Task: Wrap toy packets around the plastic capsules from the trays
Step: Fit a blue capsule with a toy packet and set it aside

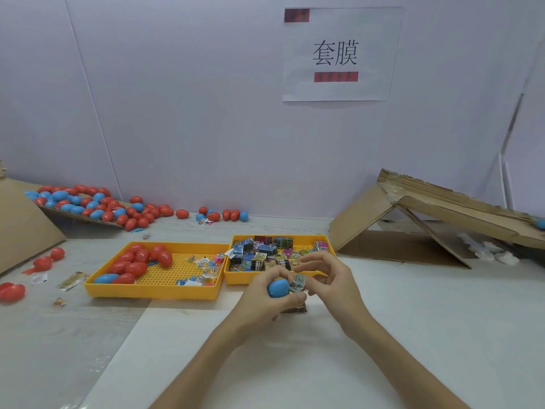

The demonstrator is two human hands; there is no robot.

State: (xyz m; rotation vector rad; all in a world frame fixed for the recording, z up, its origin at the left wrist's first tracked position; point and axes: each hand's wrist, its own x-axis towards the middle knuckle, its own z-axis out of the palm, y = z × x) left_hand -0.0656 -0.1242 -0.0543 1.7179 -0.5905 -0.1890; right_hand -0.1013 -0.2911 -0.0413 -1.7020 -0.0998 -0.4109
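My left hand (265,299) grips a blue egg-shaped plastic capsule (277,287) just in front of the trays. A grey printed toy packet (298,283) sits against the capsule's right end, pinched by the fingers of my right hand (330,278). Behind my hands, a yellow tray (324,246) holds several folded toy packets. The yellow tray (153,290) to its left holds red capsules, one blue capsule and small loose toys.
Many red and blue capsules (97,206) lie on a cardboard sheet at the back left, and a few red ones (11,292) sit at the left edge. A folded cardboard ramp (413,219) stands at the right. A paper sign (339,54) hangs on the wall.
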